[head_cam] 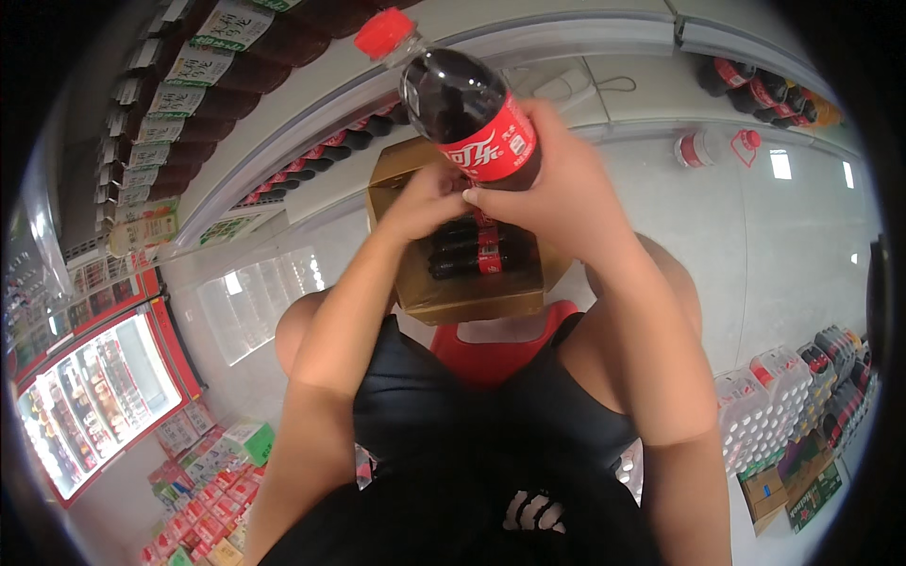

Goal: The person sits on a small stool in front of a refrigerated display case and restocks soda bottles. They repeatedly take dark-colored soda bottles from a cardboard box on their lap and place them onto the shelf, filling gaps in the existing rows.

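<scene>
A cola bottle (463, 106) with a red cap and red label is tilted, its cap towards the upper left. My right hand (566, 191) is wrapped around its label and lower part. My left hand (432, 201) is curled close against the bottle's lower left side, its thumb near my right thumb. The bottle partly hides its fingers, so I cannot tell whether it grips anything. Beneath both hands an open cardboard box (467, 308) contains several more cola bottles (467, 258), lying on their sides.
A shelf edge (609, 32) curves above the box. Rows of tea bottles (202, 67) line the upper left, with cola bottles (311, 159) on a lower shelf. A red stool (460, 354) shows between my legs. Shrink-wrapped bottle packs (764, 403) stand on the right; a lit fridge (106, 403) is left.
</scene>
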The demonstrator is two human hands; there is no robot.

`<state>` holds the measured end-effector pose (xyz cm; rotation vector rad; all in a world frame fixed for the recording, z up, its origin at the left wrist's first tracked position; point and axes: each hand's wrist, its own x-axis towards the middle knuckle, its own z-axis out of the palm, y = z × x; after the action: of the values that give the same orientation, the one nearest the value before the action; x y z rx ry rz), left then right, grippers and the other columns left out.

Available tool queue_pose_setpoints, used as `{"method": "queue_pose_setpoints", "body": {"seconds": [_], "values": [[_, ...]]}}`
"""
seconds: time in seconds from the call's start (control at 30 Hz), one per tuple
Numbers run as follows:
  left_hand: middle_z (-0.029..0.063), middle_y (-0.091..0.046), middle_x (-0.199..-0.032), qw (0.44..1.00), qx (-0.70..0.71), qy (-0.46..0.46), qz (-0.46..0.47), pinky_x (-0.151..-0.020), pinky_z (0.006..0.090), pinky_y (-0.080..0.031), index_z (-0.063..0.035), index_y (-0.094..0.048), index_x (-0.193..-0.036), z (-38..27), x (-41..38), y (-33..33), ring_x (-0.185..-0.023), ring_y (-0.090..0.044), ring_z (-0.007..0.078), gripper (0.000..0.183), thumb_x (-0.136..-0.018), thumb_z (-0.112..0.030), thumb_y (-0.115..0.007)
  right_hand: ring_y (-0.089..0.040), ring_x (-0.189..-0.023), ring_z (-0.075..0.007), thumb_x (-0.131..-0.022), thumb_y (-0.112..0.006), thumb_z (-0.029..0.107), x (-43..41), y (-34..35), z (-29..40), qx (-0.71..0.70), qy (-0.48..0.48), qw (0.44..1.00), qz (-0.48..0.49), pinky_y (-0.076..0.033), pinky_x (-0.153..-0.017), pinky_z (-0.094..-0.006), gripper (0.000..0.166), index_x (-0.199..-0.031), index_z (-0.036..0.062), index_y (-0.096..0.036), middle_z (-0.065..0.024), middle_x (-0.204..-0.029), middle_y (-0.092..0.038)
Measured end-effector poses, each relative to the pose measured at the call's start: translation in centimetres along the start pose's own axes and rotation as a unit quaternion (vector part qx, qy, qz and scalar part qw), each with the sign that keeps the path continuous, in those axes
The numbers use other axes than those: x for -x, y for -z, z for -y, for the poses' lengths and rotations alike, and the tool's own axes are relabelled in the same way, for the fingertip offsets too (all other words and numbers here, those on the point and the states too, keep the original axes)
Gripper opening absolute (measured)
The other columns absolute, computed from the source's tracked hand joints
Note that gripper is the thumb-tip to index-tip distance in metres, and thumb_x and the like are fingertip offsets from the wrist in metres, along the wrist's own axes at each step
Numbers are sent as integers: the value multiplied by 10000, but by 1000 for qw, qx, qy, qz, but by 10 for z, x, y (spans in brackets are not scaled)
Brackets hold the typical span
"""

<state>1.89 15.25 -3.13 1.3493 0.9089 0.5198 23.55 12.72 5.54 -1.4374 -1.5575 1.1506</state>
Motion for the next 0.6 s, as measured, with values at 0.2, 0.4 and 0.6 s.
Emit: {"method": "queue_pose_setpoints", "body": {"seconds": [0.2,0.4,0.6], "values": [[128,-350,-1532,982,148,-119,-20,-1195,426,-262,-19,-205,-1545,-61,48,8,-1434,-358,259,964,-743,-105,-732,-663,-1076,-354,-681,-883,225,-2,-16,7,2,4,995,95,-527,-900,-401,778,-1319,28,-485,-200,-1135,-678],[107,-588,-1304,992,-29,-84,-86,-1037,373,-471,-17,-439,-1400,-59,54,6,-1213,-589,232,775,-753,-100,-858,-619,-1090,-433,-747,-786,165,2,-34,-13,159,87,978,106,-506,-926,-466,792,-1430,31,-408,-241,-1157,-655],[187,-633,-1266,894,-444,-47,28,-925,410,-538,-76,-500,-1361,21,41,19,-1136,-647,333,715,-768,-290,-838,-649,-1066,-394,-835,-624,153,-3,-10,-13,245,47,966,69,-532,-896,-487,627,-1418,3,-447,-221,-1202,-649]]}}
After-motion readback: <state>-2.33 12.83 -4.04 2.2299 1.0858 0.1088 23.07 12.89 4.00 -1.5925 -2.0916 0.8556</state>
